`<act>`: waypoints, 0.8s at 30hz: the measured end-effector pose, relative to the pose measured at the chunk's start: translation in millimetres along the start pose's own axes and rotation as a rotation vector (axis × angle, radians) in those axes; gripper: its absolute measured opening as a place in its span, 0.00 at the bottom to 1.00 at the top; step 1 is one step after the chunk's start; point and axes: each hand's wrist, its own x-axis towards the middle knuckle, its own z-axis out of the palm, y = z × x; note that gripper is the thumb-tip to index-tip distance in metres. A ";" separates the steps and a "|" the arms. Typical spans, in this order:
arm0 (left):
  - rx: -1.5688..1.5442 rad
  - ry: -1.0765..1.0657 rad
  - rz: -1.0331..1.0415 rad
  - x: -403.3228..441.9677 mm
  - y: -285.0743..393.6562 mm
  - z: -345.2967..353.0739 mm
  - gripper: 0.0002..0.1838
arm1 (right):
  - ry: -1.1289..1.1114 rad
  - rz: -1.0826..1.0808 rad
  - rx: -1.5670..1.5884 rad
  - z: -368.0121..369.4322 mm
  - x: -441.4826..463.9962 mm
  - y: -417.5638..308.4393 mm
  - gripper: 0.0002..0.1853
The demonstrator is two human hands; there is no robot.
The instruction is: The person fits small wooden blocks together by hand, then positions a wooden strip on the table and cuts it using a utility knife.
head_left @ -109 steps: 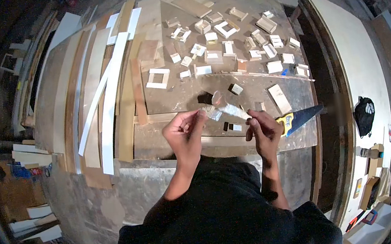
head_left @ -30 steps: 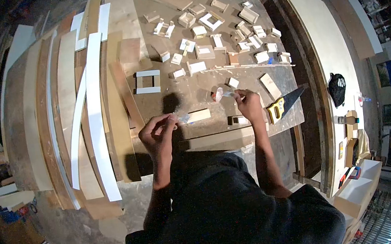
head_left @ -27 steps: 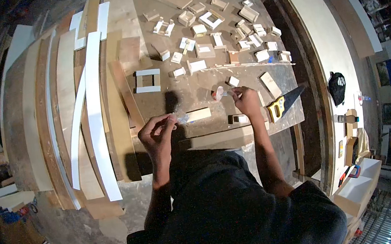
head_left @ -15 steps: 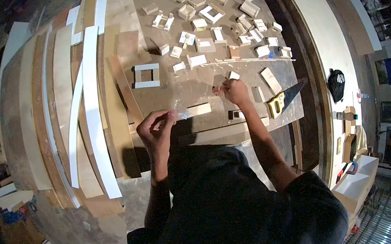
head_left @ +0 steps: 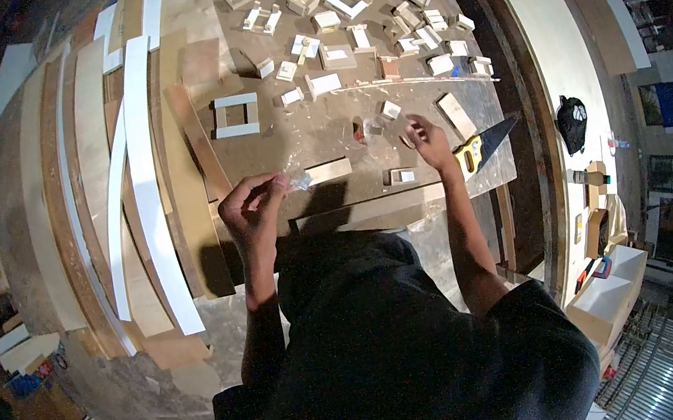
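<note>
My left hand [head_left: 256,207] pinches a small crumpled clear plastic piece [head_left: 297,179] over the front of the wooden table, beside a flat wood strip [head_left: 328,171]. My right hand [head_left: 427,142] is raised above the table with its fingers apart and nothing visible in them. To its left a small clear and red item [head_left: 360,132] lies on the tabletop. A small wood block [head_left: 390,109] sits just beyond the right hand. The saw with a yellow handle [head_left: 473,155] rests to the right of that hand.
Several small wooden assemblies [head_left: 337,57] cover the table's far part. A square frame [head_left: 236,116] lies left of centre. Long boards [head_left: 147,191] are stacked at the left. A pale bench [head_left: 539,42] holds a black cloth item [head_left: 572,125] at the right.
My right hand has let go of the clear and red item and moved right, its fingers now apart. The left hand keeps its pinch on the plastic. The view has shifted slightly.
</note>
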 end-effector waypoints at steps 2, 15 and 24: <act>-0.003 0.006 -0.014 -0.3 -0.1 0.6 0.07 | -0.096 -0.168 -0.279 -12.8 -14.9 27.9 0.36; -0.083 -0.033 -0.125 -11.9 10.5 19.2 0.05 | -0.078 -0.262 -0.410 20.8 -76.7 78.5 0.37; -0.265 -0.145 -0.187 -20.2 12.3 23.4 0.03 | -0.247 -0.034 -0.124 11.5 -68.4 91.6 0.31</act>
